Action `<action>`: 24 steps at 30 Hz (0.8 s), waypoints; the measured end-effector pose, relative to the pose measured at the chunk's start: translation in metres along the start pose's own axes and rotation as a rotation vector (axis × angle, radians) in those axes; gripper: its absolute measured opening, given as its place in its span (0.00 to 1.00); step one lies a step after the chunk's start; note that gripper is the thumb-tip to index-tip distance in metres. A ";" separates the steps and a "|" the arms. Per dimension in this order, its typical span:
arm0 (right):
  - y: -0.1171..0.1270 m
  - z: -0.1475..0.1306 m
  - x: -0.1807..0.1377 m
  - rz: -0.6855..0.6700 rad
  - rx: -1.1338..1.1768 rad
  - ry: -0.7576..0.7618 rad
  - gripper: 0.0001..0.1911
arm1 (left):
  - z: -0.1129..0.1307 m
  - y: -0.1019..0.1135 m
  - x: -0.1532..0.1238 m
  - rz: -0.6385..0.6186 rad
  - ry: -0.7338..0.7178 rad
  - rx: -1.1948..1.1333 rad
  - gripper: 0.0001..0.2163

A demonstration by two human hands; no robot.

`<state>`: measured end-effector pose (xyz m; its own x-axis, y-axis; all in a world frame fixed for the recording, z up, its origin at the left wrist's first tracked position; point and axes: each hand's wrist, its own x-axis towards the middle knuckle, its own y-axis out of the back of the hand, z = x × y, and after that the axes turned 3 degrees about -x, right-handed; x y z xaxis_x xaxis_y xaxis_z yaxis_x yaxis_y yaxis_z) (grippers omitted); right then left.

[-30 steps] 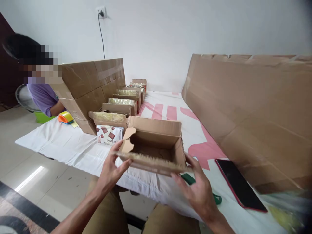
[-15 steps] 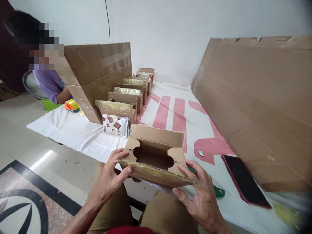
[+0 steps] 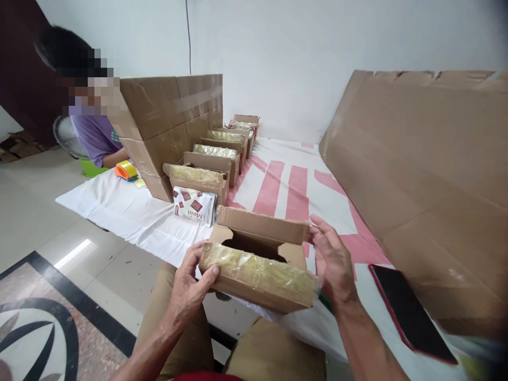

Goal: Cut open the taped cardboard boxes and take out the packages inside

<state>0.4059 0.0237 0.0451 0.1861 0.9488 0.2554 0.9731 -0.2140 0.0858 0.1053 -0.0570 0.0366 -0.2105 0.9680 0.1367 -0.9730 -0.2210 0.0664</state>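
Note:
An open cardboard box (image 3: 257, 296) sits at the table's front edge, its long flaps raised and clear yellowish tape across the near flap. My left hand (image 3: 196, 288) is closed on the box's left end, thumb on the near taped face and fingers behind. At the right end, my right hand (image 3: 332, 259) has its fingers stretched out by the far flap's corner; whether they touch it I cannot tell. Inside, the box is dark and partly hidden by the near flap. A white and brown printed pouch (image 3: 193, 205) stands just beyond the box on the left.
A row of similar opened boxes (image 3: 206, 182) runs toward the wall. Stacked large cartons (image 3: 159, 111) stand at left, a tall cardboard sheet (image 3: 428, 196) at right. A phone (image 3: 410, 312) lies on the cloth. Another person (image 3: 93, 135) sits beyond the cartons, near an orange-yellow item (image 3: 126, 170).
The near flap has swung away from me, so its taped outer face shows. My right hand has left the near right corner and moved up toward the far flap; my left keeps its hold.

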 end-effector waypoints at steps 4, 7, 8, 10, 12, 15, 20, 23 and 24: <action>0.017 -0.013 -0.027 -0.180 -0.218 0.289 0.25 | -0.009 -0.009 -0.005 0.101 0.047 -0.126 0.31; 0.030 -0.019 -0.043 -0.312 -0.377 0.429 0.24 | -0.012 -0.014 -0.008 0.147 0.052 -0.108 0.33; 0.032 -0.019 -0.047 -0.332 -0.418 0.449 0.25 | -0.012 -0.015 -0.009 0.148 0.052 -0.091 0.32; 0.034 -0.017 -0.054 -0.345 -0.482 0.443 0.27 | -0.011 -0.013 -0.009 0.139 0.057 -0.056 0.32; 0.035 -0.010 -0.060 -0.338 -0.531 0.409 0.31 | -0.010 -0.010 -0.007 0.117 0.089 -0.048 0.33; 0.038 0.005 -0.070 -0.310 -0.579 0.352 0.38 | -0.007 -0.006 -0.005 0.000 0.185 -0.109 0.35; 0.037 0.031 -0.084 -0.292 -0.538 0.202 0.38 | 0.002 -0.003 -0.002 -0.168 0.219 -0.252 0.30; 0.016 0.025 -0.087 -0.260 -0.506 0.192 0.38 | 0.003 0.008 0.004 -0.084 0.187 -0.250 0.29; 0.003 0.019 -0.086 -0.257 -0.488 0.205 0.38 | 0.002 0.016 0.007 -0.038 0.162 -0.239 0.29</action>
<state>0.3955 -0.0538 0.0048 -0.1247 0.9305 0.3444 0.7996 -0.1113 0.5902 0.0884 -0.0540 0.0409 -0.1671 0.9857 -0.0221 -0.9712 -0.1684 -0.1686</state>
